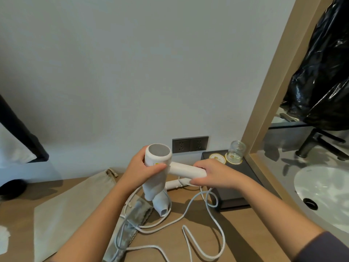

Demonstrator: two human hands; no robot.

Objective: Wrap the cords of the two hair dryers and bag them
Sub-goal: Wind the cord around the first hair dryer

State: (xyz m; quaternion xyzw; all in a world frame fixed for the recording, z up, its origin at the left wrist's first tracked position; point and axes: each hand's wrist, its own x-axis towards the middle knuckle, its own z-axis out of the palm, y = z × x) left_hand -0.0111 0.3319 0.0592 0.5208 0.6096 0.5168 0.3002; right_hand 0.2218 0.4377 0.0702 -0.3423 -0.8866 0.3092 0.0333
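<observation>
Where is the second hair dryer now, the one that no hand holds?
In the head view, the second hair dryer lies on the wooden counter at centre, just below the held hair dryer, with the grey pouch at its left.

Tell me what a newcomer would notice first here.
A white hair dryer is held mid-frame, left hand gripping its barrel, right hand its handle. Under it, a second dryer lies on the wooden table amid loose white cords. A black plastic bag fills the upper right.
</observation>
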